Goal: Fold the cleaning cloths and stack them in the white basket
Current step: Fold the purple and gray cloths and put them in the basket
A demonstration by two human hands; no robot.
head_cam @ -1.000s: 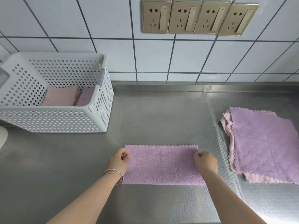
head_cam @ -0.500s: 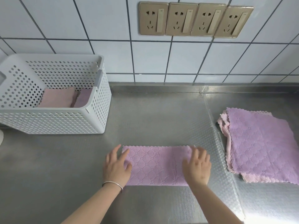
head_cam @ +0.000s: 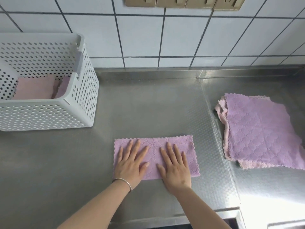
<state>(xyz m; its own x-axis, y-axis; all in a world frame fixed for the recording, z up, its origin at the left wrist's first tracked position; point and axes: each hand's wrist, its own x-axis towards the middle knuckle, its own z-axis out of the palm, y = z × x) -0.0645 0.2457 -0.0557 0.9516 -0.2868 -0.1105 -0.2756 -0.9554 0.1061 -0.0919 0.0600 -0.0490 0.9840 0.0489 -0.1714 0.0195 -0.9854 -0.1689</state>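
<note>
A purple cleaning cloth (head_cam: 186, 146), folded in half into a rectangle, lies flat on the steel counter in front of me. My left hand (head_cam: 131, 164) presses flat on its left half, fingers straight and spread. My right hand (head_cam: 175, 167) presses flat on its middle, fingers straight too. The white perforated basket (head_cam: 82, 103) stands at the left, with folded pink and purple cloths (head_cam: 35, 89) inside. A stack of unfolded purple and pink cloths (head_cam: 259, 129) lies at the right.
The steel counter (head_cam: 148, 103) meets a white tiled wall with gold sockets (head_cam: 181, 2) at the top. The counter's front edge (head_cam: 181, 215) runs just below my forearms, with a dark gap at the bottom right.
My hands let go of the cloth's top corners, opened, and slid inward from its ends to lie flat side by side on it. The view has tilted down and closer.
</note>
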